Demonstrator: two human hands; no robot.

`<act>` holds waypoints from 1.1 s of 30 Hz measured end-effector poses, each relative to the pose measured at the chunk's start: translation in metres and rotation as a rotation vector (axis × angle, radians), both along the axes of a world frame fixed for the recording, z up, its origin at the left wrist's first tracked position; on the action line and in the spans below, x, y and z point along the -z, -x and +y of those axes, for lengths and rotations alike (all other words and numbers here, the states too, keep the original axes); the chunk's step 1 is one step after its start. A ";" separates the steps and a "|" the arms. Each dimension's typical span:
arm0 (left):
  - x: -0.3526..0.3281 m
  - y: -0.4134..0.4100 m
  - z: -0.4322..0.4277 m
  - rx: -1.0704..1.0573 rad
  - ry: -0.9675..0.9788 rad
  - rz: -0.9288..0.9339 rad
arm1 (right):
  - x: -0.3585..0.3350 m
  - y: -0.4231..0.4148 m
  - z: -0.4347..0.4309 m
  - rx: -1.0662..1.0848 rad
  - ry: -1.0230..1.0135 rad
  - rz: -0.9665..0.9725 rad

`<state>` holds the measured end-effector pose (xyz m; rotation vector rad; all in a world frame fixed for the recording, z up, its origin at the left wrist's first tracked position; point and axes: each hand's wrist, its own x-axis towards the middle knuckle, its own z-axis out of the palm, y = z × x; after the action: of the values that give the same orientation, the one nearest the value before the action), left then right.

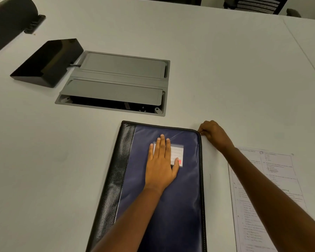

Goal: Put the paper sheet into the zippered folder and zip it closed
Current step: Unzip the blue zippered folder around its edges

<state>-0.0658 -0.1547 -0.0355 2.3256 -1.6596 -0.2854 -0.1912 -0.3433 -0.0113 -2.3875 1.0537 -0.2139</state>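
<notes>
Navy and black, the folder point(164, 197) lies shut on the table point(225, 70) in front of me. My left hand point(161, 164) is spread flat on its cover, fingers together over the label window point(176, 153), pressing it down. My right hand point(214, 134) is curled at the folder's far right corner, fingertips pinched in against the zip edge there; I cannot see a zip pull, so whether I have hold of it I cannot tell. The sheet point(265, 202) is not inside: it lies flat on the table just right of the folder, under my right forearm.

As I judge it, the folder has yet to be opened before the sheet can go in. The risks come from how things lie. If I drag along the zip with too little weight from my left hand, the folder could slide or twist on the smooth table. The rounded corner is where a slider tends to bind, and a hard tug might jerk the folder. My forearm, sweeping back, could brush the sheet and skew or crease it.
</notes>
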 end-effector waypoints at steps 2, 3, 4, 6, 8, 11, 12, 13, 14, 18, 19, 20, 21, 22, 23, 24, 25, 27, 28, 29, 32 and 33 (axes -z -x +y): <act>0.001 0.000 0.000 -0.004 -0.007 0.002 | 0.002 0.006 0.010 0.065 -0.001 -0.031; 0.001 0.000 0.000 -0.004 -0.014 0.004 | 0.003 0.009 0.016 0.095 0.002 -0.046; 0.001 0.001 0.000 -0.003 -0.016 0.004 | 0.004 0.011 0.022 0.124 0.008 -0.060; 0.003 0.001 0.000 -0.002 -0.023 0.000 | 0.007 0.016 0.034 0.172 0.021 -0.079; 0.003 0.000 -0.001 -0.003 -0.026 -0.003 | 0.009 0.019 0.046 0.215 0.032 -0.096; 0.002 0.001 -0.001 -0.006 -0.028 -0.011 | 0.013 0.022 0.065 0.289 0.034 -0.133; 0.002 0.001 -0.001 -0.007 -0.029 -0.013 | 0.014 0.023 0.072 0.315 0.030 -0.142; 0.002 0.001 -0.001 -0.007 -0.032 -0.015 | 0.015 0.024 0.078 0.339 0.025 -0.146; 0.001 0.001 -0.001 -0.008 -0.036 -0.015 | 0.016 0.025 0.084 0.358 0.021 -0.148; 0.000 0.001 0.000 -0.009 -0.042 -0.014 | 0.016 0.034 0.107 0.384 0.015 -0.158; -0.001 0.001 0.000 -0.008 -0.045 -0.015 | 0.016 0.036 0.114 0.385 0.014 -0.162; -0.001 0.002 0.000 -0.007 -0.049 -0.019 | 0.016 0.038 0.119 0.386 0.012 -0.164; -0.001 0.002 0.000 -0.005 -0.055 -0.025 | 0.015 0.041 0.125 0.388 0.009 -0.165; -0.001 0.002 0.000 -0.003 -0.061 -0.031 | 0.015 0.042 0.130 0.390 0.005 -0.164; -0.001 0.002 0.000 -0.004 -0.064 -0.036 | 0.015 0.044 0.135 0.394 0.001 -0.164; -0.002 0.001 0.000 -0.005 -0.067 -0.041 | 0.015 0.045 0.139 0.400 -0.004 -0.166; -0.002 0.001 0.000 -0.005 -0.073 -0.047 | 0.015 0.047 0.143 0.409 -0.010 -0.169; -0.003 0.001 -0.001 -0.002 -0.086 -0.059 | 0.016 0.049 0.151 0.428 -0.017 -0.174; -0.003 0.001 0.000 0.000 -0.089 -0.058 | 0.016 0.050 0.154 0.440 -0.019 -0.177; -0.004 0.001 -0.001 0.001 -0.089 -0.055 | 0.017 0.050 0.157 0.455 -0.023 -0.183; -0.007 0.002 0.000 -0.001 -0.095 -0.050 | 0.017 0.048 0.161 0.511 -0.047 -0.206; -0.007 0.003 0.001 -0.003 -0.099 -0.053 | 0.016 0.048 0.162 0.523 -0.052 -0.215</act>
<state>-0.0691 -0.1538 -0.0282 2.4267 -1.7036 -0.3147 -0.2394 -0.1813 -0.0274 -1.9463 1.5323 -0.6020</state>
